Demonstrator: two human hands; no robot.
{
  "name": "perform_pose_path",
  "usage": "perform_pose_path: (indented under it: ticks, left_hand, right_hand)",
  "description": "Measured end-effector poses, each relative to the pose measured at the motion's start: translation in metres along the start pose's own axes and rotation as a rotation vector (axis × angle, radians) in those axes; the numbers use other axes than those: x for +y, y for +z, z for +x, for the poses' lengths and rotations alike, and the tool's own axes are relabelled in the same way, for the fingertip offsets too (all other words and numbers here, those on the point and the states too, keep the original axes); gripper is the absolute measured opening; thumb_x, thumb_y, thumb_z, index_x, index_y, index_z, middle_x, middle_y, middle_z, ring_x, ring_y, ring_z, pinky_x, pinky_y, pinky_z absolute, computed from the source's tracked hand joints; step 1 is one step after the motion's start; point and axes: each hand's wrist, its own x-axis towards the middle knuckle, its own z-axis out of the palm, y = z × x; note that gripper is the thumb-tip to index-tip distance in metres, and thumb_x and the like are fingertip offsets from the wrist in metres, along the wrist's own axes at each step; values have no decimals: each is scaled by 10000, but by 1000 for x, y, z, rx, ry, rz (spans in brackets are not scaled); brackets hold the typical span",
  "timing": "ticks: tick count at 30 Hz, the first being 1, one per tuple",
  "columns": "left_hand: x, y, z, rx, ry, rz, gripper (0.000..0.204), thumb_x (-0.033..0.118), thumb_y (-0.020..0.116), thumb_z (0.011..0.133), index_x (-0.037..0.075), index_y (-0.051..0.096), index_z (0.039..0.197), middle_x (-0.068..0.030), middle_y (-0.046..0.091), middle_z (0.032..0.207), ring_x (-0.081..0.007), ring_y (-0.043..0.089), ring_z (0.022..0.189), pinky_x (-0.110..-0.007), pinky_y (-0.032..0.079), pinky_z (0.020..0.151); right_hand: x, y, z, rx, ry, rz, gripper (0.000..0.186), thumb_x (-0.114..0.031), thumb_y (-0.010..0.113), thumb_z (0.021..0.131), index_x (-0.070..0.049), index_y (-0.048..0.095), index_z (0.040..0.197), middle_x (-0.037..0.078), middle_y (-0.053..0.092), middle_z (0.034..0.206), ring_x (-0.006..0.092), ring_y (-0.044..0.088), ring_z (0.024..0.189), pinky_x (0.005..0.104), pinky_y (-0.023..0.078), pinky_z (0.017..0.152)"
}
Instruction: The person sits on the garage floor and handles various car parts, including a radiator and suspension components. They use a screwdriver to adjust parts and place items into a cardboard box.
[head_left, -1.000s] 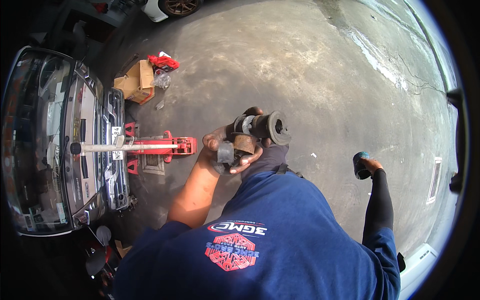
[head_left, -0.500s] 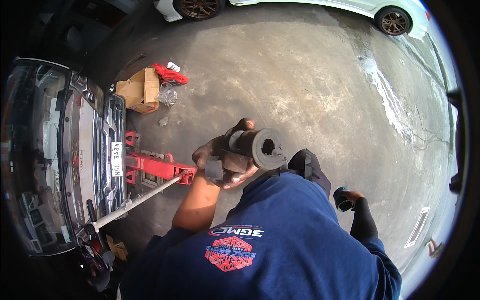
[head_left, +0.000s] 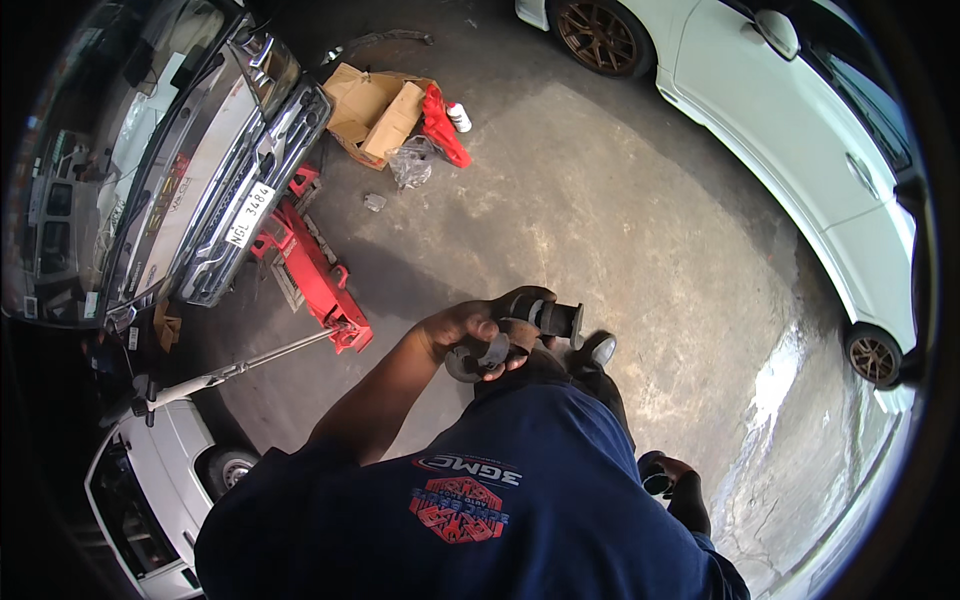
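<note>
Flanged bushings [head_left: 560, 320] sit in front of your waist, in your left hand [head_left: 468, 325], whose fingers are curled around the dark flanged pieces, a rusty brown sleeve [head_left: 519, 333] and a grey ring [head_left: 495, 348]. The outermost flange juts past your fingertips, above the concrete floor [head_left: 600, 190]. Low by your right hip, your right hand [head_left: 684, 478] grips a dark hollow cylinder [head_left: 655, 474]; its details are lost in shadow. Widest open floor lies ahead and to your right, bounded by the sill of a white car [head_left: 790, 150]. Your left is tighter: a red floor jack [head_left: 310, 275] extends from the bumper of a parked vehicle [head_left: 225, 200], its long handle [head_left: 240, 370] slanting back toward you. Farther ahead, a cardboard box [head_left: 350, 100] touches a red plastic bag [head_left: 440, 125].
</note>
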Motion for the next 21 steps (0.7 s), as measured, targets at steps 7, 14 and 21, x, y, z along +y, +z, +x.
perform_pose_path:
  ticks: [7,14,21]
  left_hand:
    - [77,-56,25,378,204,3,991,338,867,885,68,338,1678,-264,617,1420,-292,725,996,-390,658,696]
    - [205,-187,56,786,218,17,741,208,768,1012,115,388,1642,-126,704,1278,-214,739,979,-382,652,745]
    - [410,-286,57,1009,51,148,790,306,841,936,130,428,1587,-37,668,1044,-138,679,835,-372,617,669]
  right_hand:
    - [-310,-290,-57,463,-247,-394,762,-607,771,860,-98,715,1423,205,762,1290,421,784,984,568,641,732]
    - [-601,-363,-151,541,-287,-341,649,-593,788,844,-167,741,1331,129,742,1291,360,709,1017,534,568,757]
    - [-753,-332,-229,301,-153,-366,746,-642,781,854,-198,665,1443,106,723,1343,303,688,1116,497,556,828]
